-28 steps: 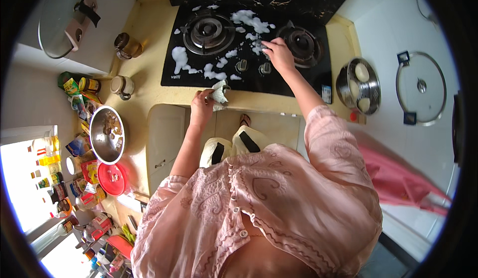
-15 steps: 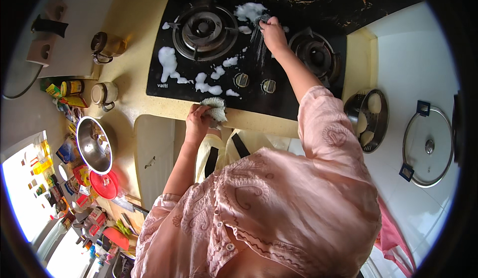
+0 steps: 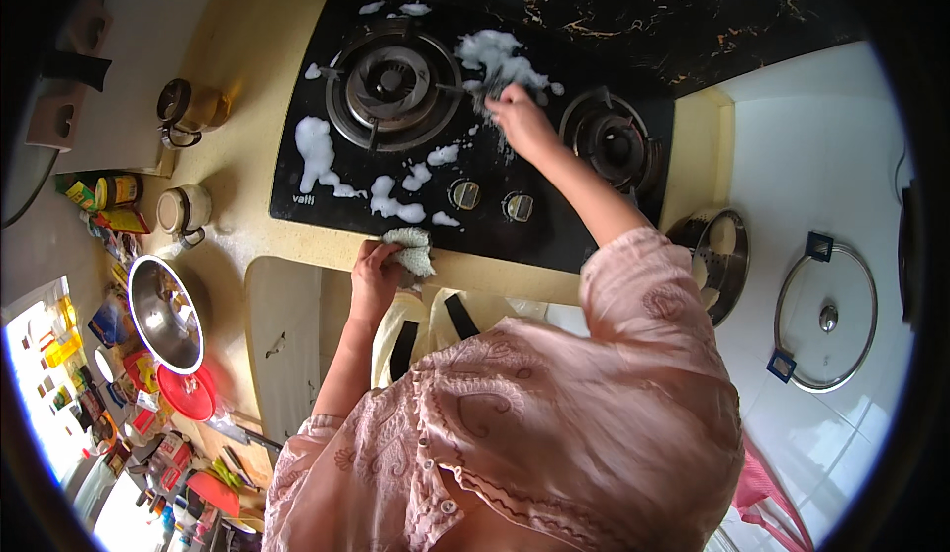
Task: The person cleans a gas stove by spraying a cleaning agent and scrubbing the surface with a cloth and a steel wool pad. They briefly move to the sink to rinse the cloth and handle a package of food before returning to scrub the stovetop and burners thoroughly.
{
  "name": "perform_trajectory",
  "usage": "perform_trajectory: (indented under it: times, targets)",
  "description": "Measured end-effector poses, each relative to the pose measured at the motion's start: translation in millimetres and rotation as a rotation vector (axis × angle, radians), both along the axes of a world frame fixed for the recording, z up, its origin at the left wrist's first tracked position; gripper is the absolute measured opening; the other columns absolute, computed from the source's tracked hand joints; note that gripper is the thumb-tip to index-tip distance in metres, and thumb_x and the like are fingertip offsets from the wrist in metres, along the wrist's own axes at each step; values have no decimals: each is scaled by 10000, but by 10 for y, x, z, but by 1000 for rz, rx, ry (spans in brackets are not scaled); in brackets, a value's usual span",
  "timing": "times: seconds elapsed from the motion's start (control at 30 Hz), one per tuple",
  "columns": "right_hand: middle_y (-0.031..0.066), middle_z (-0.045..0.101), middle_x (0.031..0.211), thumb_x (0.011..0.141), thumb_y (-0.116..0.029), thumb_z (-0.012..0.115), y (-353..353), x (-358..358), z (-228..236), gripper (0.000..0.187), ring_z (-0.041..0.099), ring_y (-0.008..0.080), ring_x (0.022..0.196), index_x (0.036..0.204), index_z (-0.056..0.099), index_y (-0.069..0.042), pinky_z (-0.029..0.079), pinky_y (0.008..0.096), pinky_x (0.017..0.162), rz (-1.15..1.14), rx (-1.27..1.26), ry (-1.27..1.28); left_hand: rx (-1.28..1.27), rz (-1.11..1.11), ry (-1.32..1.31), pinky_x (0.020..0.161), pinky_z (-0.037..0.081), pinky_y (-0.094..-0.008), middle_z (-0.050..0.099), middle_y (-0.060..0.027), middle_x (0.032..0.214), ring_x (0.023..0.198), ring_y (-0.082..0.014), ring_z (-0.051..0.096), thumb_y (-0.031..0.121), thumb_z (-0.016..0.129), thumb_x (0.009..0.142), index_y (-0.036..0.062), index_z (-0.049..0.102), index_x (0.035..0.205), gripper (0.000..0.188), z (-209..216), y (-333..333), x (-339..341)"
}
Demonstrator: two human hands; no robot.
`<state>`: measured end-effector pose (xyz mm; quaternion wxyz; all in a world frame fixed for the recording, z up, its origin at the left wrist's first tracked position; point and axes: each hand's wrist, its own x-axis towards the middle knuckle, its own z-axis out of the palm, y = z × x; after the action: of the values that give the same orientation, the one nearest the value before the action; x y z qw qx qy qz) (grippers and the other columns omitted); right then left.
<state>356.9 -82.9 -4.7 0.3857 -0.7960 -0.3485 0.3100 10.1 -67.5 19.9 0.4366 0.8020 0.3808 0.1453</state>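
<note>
Now your right hand [image 3: 520, 122], pinching what seems through the blur a dark scrubber [image 3: 489, 92], draws frontward from the back foam [image 3: 490, 49], smearing suds over the hob [image 3: 475, 230]. Your left hand [image 3: 374, 270] pinches a pale cloth [image 3: 412, 248] by the hob's front edge.

One wide fisheye camera, worn on the person's head, looks steeply down and forward. The pink embroidered blouse [image 3: 584, 384] fills the near, lower part; the black glass two-burner gas stove [image 3: 485, 164] lies farther off, toward the top. Near the dark round rim, the small bright-coloured packages [image 3: 170, 458] look too warped to tell apart surely.
</note>
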Motion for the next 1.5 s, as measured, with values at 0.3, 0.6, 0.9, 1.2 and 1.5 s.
perform_trajectory:
  times: [0.3, 0.6, 0.9, 1.2, 1.5]
  targets:
    - [99, 514, 668, 816, -331, 545, 712, 741, -137, 299, 509, 255, 640, 772, 458, -49, 402, 335, 593, -60, 225, -610, -52, 34, 11, 616, 460, -319, 531, -115, 808, 686, -256, 549, -69, 535, 609, 35, 605, 877, 297, 23, -34, 4]
    - [96, 420, 597, 866, -287, 496, -346, -57, 84, 264, 465, 201, 596, 757, 444, -52, 387, 313, 561, 271, 58, -434, -33, 27, 56, 605, 459, -285, 545, -104, 826, 709, -233, 568, -59, 550, 625, 36, 608, 890, 287, 42, -17, 18]
    - [70, 438, 699, 846, -97, 522, -176, 169, 8, 97, 483, 160, 611, 888, 585, -37, 421, 266, 574, 163, 2, -250, -33, 53, 31, 657, 466, -338, 544, -140, 832, 733, -306, 559, -55, 548, 616, 35, 603, 876, 281, -55, -37, -2]
    - [78, 470, 693, 862, -152, 499, -146, 391, -28, 175, 467, 142, 599, 759, 482, -13, 413, 261, 586, 182, 309, -470, 2, 46, -36, 632, 467, -320, 547, -125, 827, 696, -278, 564, -55, 556, 631, 41, 608, 886, 277, -99, -34, 7]
    - [115, 527, 911, 745, 4, 578, -442, -72, 252, 223, 549, 306, 800, 943, 552, -94, 454, 359, 693, 473, 38, -548, -18, 66, -2, 620, 470, -297, 545, -112, 839, 679, -241, 567, -53, 580, 628, 45, 608, 892, 282, -93, -69, -16]
